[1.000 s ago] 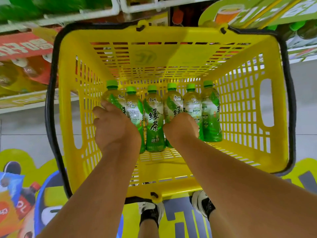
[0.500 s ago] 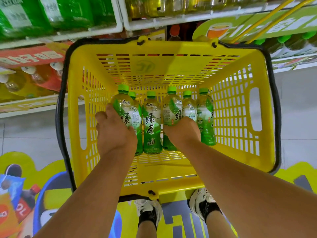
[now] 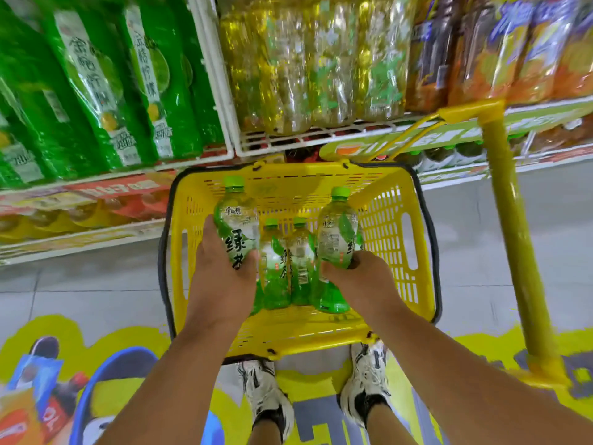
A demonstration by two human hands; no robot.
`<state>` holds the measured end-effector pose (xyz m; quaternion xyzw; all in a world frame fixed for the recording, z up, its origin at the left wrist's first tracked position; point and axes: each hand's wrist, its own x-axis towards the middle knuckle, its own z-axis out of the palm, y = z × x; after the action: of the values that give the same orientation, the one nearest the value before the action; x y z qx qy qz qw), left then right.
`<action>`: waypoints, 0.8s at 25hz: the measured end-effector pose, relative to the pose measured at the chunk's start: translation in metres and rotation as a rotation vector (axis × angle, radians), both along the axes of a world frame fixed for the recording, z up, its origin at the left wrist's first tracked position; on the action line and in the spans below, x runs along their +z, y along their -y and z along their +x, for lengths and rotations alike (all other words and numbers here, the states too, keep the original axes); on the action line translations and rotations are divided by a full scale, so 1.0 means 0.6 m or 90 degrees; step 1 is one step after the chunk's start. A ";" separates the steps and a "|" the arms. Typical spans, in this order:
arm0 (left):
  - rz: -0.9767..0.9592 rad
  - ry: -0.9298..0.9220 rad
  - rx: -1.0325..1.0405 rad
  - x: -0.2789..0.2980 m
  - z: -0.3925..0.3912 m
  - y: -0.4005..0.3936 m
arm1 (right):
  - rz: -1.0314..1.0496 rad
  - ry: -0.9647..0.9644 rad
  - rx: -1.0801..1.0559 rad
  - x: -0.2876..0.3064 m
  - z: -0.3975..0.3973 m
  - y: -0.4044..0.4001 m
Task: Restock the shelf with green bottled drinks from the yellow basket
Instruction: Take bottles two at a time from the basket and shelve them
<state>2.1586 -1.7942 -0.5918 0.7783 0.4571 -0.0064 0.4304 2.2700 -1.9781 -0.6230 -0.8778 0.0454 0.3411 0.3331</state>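
The yellow basket (image 3: 391, 220) stands on the floor in front of my feet. My left hand (image 3: 221, 284) grips a green tea bottle (image 3: 236, 223) by its lower half and holds it raised above the basket. My right hand (image 3: 359, 277) grips another green tea bottle (image 3: 337, 232), also lifted. Between them, several green bottles (image 3: 285, 261) still stand in the basket; some are hidden behind my hands.
White wire shelves (image 3: 221, 91) rise behind the basket, holding large green bottles (image 3: 96, 85), yellow-clear bottles (image 3: 305, 65) and orange drinks (image 3: 513, 53). A yellow post (image 3: 513, 226) stands at the right. Lower shelves (image 3: 80, 213) hold more drinks. Floor decals surround my shoes (image 3: 266, 393).
Both hands have lifted a bottle each up out of the row in the basket. My head has tilted up, so the upper shelves now fill the top of the view.
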 end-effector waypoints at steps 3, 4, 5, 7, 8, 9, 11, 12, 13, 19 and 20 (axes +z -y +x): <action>-0.007 0.031 0.014 0.096 0.009 0.014 | 0.041 0.007 0.008 0.101 0.009 0.014; -0.002 0.042 0.018 0.134 0.009 0.021 | 0.051 0.011 0.006 0.138 0.010 0.017; 0.008 0.053 0.019 0.175 0.011 0.023 | 0.064 0.023 0.003 0.180 0.011 0.018; 0.018 0.072 0.022 0.250 0.014 0.026 | 0.082 0.042 0.006 0.256 0.012 0.022; 0.015 0.086 0.025 0.291 0.016 0.027 | 0.090 0.049 0.008 0.300 0.012 0.025; 0.006 0.098 0.032 0.335 0.015 0.029 | 0.096 0.057 0.015 0.348 0.010 0.027; 0.001 0.124 0.035 0.420 0.010 0.036 | 0.117 0.072 0.023 0.433 0.004 0.036; 0.013 0.131 0.032 0.461 0.007 0.039 | 0.132 0.085 0.023 0.475 0.002 0.042; 0.029 0.133 0.028 0.500 0.005 0.041 | 0.141 0.097 0.023 0.516 0.000 0.045; 0.066 0.232 0.002 0.707 -0.011 0.045 | 0.240 0.154 0.016 0.731 -0.006 0.070; 0.063 0.255 0.005 0.740 -0.013 0.046 | 0.258 0.166 0.015 0.763 -0.007 0.072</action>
<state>2.1510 -1.8220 -0.1475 0.7826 0.3650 0.1722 0.4740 2.2661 -2.0214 -0.1654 -0.8303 -0.0779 0.2308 0.5012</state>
